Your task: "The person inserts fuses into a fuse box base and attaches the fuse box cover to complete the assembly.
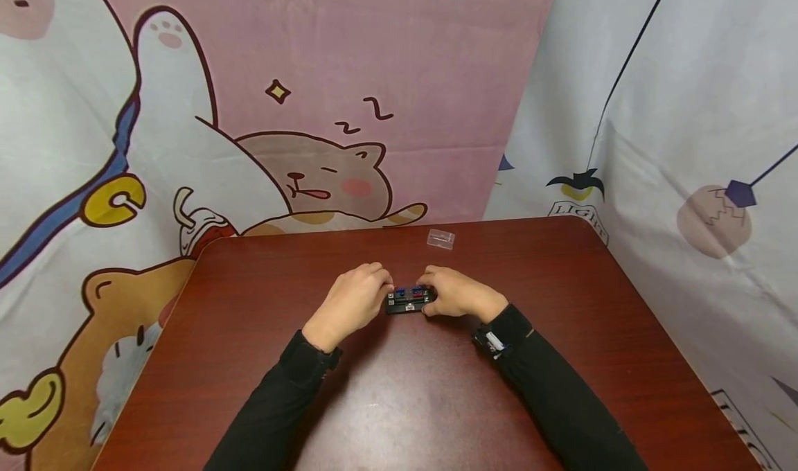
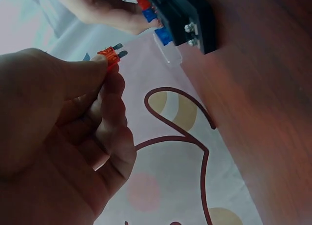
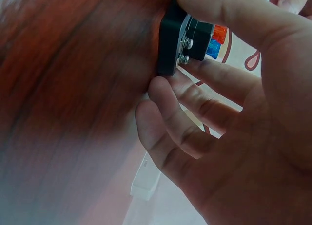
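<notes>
Near the middle of the table lies a black fuse block (image 1: 405, 307) with metal screws, and red (image 3: 220, 35) and blue blade fuses (image 2: 164, 36) stand in its top. My right hand (image 1: 460, 294) grips the block's right end between thumb and fingers. Just left of the block, my left hand (image 1: 354, 296) pinches an orange-red blade fuse (image 2: 110, 56) between thumb and index finger. That fuse's two metal prongs point outward, apart from the block in the left wrist view. In the head view the pinched fuse is too small to make out.
A clear plastic cover (image 1: 440, 239) lies by the far edge of the brown table (image 1: 399, 395), behind the block. Printed cloth (image 1: 436, 97) hangs beyond the table's back and sides. Black sleeves (image 1: 555, 381) cover both forearms.
</notes>
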A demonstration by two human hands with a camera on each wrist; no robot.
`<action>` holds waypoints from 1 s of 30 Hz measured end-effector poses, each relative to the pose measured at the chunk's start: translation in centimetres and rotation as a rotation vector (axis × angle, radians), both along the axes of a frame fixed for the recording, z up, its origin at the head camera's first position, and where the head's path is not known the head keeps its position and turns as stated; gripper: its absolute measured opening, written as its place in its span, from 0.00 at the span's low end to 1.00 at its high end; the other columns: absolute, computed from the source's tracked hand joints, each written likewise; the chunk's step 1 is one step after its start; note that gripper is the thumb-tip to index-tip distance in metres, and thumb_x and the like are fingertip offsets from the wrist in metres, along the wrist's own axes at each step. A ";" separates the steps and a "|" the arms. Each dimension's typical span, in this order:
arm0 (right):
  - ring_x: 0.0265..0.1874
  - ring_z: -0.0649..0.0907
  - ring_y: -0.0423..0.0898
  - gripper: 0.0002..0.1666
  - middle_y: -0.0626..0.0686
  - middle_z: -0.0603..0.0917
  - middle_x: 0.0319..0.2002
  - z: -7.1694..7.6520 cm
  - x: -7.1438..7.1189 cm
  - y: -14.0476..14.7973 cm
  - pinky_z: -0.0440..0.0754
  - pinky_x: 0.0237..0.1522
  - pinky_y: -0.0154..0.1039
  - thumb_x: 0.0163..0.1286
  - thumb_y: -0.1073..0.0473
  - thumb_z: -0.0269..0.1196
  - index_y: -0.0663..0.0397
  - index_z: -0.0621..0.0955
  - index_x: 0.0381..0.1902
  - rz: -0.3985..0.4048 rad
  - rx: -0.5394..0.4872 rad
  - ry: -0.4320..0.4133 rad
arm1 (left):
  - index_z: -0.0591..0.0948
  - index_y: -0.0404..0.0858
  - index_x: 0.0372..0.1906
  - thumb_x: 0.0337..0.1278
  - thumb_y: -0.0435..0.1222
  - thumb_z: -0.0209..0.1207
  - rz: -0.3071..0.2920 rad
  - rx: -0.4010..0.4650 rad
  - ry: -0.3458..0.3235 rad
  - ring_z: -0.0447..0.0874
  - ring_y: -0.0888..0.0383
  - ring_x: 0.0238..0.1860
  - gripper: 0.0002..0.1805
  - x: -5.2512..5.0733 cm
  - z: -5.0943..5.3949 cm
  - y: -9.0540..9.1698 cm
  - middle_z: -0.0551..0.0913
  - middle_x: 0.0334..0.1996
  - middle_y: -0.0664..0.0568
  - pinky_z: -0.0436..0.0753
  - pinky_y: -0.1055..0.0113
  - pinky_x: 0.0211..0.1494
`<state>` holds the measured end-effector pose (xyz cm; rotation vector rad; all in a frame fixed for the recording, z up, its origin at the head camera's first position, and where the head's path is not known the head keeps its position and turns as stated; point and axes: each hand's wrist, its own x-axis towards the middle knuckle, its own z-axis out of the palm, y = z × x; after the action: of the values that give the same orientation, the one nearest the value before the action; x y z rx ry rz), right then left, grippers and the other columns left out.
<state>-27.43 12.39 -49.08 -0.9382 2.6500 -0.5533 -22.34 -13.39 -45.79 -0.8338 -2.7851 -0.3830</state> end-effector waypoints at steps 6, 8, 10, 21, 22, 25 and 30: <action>0.46 0.80 0.43 0.30 0.46 0.82 0.52 0.0 0.0 -0.1 0.82 0.56 0.45 0.67 0.51 0.79 0.52 0.86 0.65 -0.003 0.014 0.006 | 0.90 0.45 0.44 0.77 0.39 0.69 0.000 0.006 0.008 0.88 0.57 0.42 0.03 -0.1 -0.7 0.3 0.86 0.39 0.56 0.89 0.59 0.43; 0.47 0.80 0.44 0.30 0.47 0.82 0.52 0.0 0.1 -0.2 0.82 0.56 0.45 0.67 0.51 0.79 0.52 0.86 0.65 -0.006 0.014 0.006 | 0.90 0.45 0.45 0.77 0.39 0.69 -0.005 -0.001 0.008 0.88 0.56 0.43 0.03 -0.1 -0.9 0.4 0.86 0.39 0.56 0.89 0.58 0.43; 0.47 0.80 0.44 0.30 0.47 0.82 0.52 0.0 0.1 -0.2 0.82 0.56 0.45 0.67 0.51 0.79 0.52 0.86 0.65 -0.007 0.016 0.004 | 0.90 0.45 0.45 0.77 0.38 0.69 -0.009 -0.005 0.008 0.89 0.56 0.43 0.03 -0.1 -1.1 0.5 0.86 0.39 0.56 0.90 0.57 0.43; 0.47 0.80 0.43 0.31 0.46 0.83 0.52 0.1 0.2 -0.2 0.82 0.55 0.45 0.67 0.51 0.79 0.51 0.86 0.65 -0.030 0.020 -0.010 | 0.92 0.43 0.45 0.76 0.38 0.70 0.007 0.005 0.000 0.89 0.55 0.44 0.04 -0.1 -1.4 1.1 0.87 0.39 0.55 0.90 0.56 0.43; 0.47 0.80 0.43 0.30 0.46 0.83 0.52 0.1 0.2 -0.2 0.82 0.56 0.46 0.67 0.51 0.79 0.51 0.86 0.65 -0.030 0.018 -0.010 | 0.92 0.43 0.45 0.76 0.38 0.70 0.011 0.005 0.002 0.89 0.55 0.44 0.03 0.0 -1.5 1.2 0.87 0.39 0.55 0.90 0.56 0.43; 0.47 0.80 0.44 0.30 0.46 0.83 0.52 0.2 0.2 -0.2 0.82 0.55 0.46 0.67 0.51 0.79 0.51 0.86 0.65 -0.028 0.013 -0.010 | 0.92 0.43 0.44 0.75 0.37 0.71 0.017 -0.001 0.010 0.90 0.54 0.43 0.03 -0.1 -1.8 1.4 0.87 0.38 0.55 0.90 0.56 0.42; 0.47 0.80 0.44 0.31 0.46 0.83 0.53 0.3 0.2 -0.2 0.82 0.56 0.46 0.68 0.51 0.79 0.51 0.86 0.66 -0.028 0.015 -0.016 | 0.92 0.42 0.44 0.74 0.37 0.71 0.018 -0.031 0.021 0.90 0.54 0.42 0.03 -0.1 -2.3 1.6 0.86 0.38 0.53 0.90 0.56 0.41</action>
<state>-27.19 12.19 -48.77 -0.8906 2.6533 -0.5435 -22.46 -11.80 -48.09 -0.8147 -2.7839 -0.3269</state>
